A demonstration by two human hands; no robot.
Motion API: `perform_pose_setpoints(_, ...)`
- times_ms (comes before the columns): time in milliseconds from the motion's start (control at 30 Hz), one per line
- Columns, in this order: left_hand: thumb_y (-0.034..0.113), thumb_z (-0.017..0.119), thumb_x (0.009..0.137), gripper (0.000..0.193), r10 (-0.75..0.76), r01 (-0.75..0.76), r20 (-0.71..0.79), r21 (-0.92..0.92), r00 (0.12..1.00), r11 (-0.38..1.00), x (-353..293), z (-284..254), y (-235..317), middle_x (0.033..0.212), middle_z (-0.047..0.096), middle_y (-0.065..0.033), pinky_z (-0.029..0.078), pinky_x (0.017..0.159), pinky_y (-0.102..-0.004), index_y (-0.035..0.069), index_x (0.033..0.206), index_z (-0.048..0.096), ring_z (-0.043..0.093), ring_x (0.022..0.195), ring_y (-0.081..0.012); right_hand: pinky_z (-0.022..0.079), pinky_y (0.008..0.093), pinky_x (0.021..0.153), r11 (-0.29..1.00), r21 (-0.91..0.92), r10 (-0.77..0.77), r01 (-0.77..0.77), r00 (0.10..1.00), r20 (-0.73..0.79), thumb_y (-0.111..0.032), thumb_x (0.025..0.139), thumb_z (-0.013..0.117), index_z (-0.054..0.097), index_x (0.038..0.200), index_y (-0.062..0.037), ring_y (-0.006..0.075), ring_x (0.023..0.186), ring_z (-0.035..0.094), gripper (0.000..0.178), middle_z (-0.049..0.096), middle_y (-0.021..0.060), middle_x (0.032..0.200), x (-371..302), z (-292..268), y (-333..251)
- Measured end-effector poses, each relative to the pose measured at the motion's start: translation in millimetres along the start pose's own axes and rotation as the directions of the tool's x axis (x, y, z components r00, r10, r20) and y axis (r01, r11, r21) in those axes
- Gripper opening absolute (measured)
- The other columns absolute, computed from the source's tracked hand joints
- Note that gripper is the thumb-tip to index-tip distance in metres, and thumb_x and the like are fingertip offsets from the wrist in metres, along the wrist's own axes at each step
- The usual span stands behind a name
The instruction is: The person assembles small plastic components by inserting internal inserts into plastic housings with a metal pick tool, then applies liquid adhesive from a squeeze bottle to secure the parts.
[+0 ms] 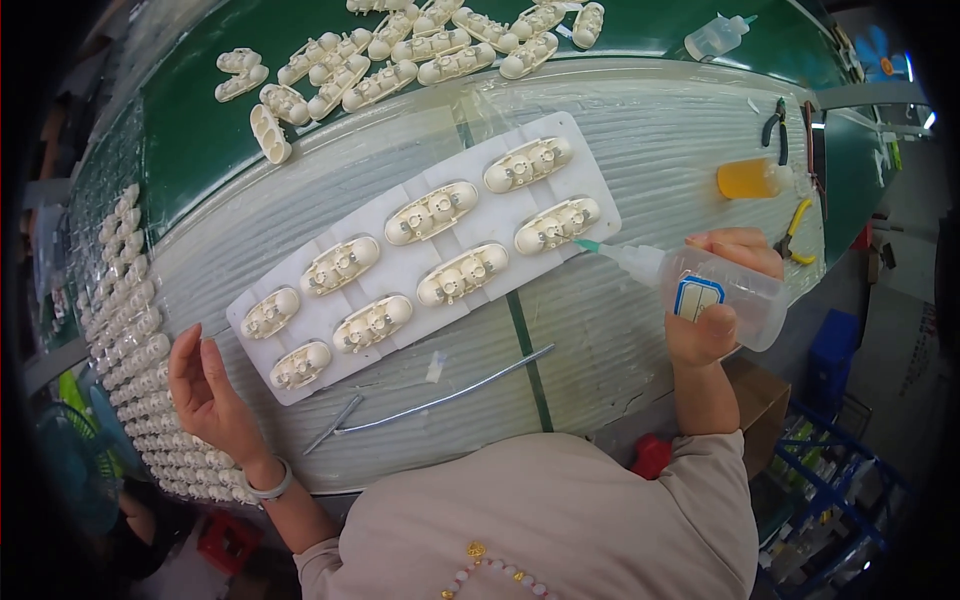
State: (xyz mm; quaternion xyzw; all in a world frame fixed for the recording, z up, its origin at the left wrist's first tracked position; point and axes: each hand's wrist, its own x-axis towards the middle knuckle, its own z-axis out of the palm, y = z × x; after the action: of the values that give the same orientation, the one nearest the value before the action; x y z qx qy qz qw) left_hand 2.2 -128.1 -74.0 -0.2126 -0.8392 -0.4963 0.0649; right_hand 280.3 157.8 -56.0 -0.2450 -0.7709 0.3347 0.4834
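Note:
My right hand (pixel 712 335) is wrapped round a clear plastic squeeze bottle (pixel 745 305) with a blue-edged label. The bottle lies tilted, its green needle tip (pixel 588 245) at the cream oval part (pixel 557 226) at the right end of the near row. Whether the tip touches it, I cannot tell. Two rows of such parts rest on a white board (pixel 400 270), each part carrying rounded domes. Off the board's left end hovers my left hand (pixel 210 395), fingers apart and holding nothing.
Many cream parts (pixel 430 45) lie loose at the back; dense rows of them (pixel 150 400) line the left side. On the right are an amber bottle (pixel 748 179), yellow-handled cutters (pixel 797 235), dark pliers (pixel 775 130) and another squeeze bottle (pixel 716 38). A metal rod (pixel 450 398) lies in front.

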Motion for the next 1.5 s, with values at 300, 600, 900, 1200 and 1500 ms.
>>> perform_pose_setpoints(300,0.0,0.055,0.089,0.02,0.008,-0.008,0.026,0.012,1.0,1.0,0,-2,-4,0.108,0.06,-0.0096,0.044,0.085,-0.0245,-0.005,0.108,0.058,0.057,0.096,-0.0129,0.054,0.0332,0.063,0.989,0.131,-0.06,0.063,0.998,-0.029,-0.035,0.075,0.068,0.05,0.098,0.0028,0.0219,0.073,0.06,0.048,0.055,0.016,0.087,2,3,9)
perform_pose_setpoints(600,0.0,0.055,0.089,0.019,-0.008,0.008,0.041,0.007,0.999,1.0,1,-1,-2,0.107,0.061,-0.0093,0.044,0.085,-0.0243,-0.005,0.107,0.058,0.057,0.096,-0.0126,0.046,0.0322,0.073,0.998,0.055,0.036,-0.029,0.993,-0.114,-0.048,0.08,0.057,0.048,0.098,-0.0016,0.0198,0.081,0.052,0.05,0.05,0.0119,0.088,3,-3,7)
perform_pose_setpoints(900,0.0,0.055,0.089,0.019,-0.001,0.0,0.052,0.019,0.999,1.0,0,0,-2,0.106,0.062,-0.0092,0.045,0.084,-0.024,-0.005,0.107,0.058,0.057,0.094,-0.012,0.046,0.0328,0.073,0.996,0.014,0.09,-0.089,0.992,-0.09,-0.049,0.079,0.058,0.049,0.097,-0.0015,0.0203,0.08,0.052,0.052,0.05,0.0118,0.089,3,-3,6)
perform_pose_setpoints(1200,0.0,0.056,0.089,0.019,-0.017,0.016,0.05,0.021,0.999,1.0,1,0,-2,0.105,0.062,-0.0089,0.045,0.082,-0.0227,-0.005,0.107,0.058,0.058,0.092,-0.0112,0.05,0.0314,0.065,1.0,0.011,0.026,-0.025,0.997,-0.073,-0.042,0.077,0.066,0.049,0.098,0.0026,0.0212,0.076,0.058,0.052,0.055,0.0164,0.088,0,-7,4)
perform_pose_setpoints(1500,0.003,0.056,0.089,0.02,-0.033,0.032,0.022,0.034,0.999,0.999,0,-1,-2,0.105,0.063,-0.008,0.045,0.078,-0.0205,-0.003,0.108,0.058,0.058,0.09,-0.0096,0.049,0.0301,0.071,0.965,0.093,0.26,-0.245,0.932,-0.25,-0.063,0.074,0.062,0.045,0.116,-0.0019,0.0217,0.09,0.057,0.076,0.05,0.0201,0.115,-34,-58,4)
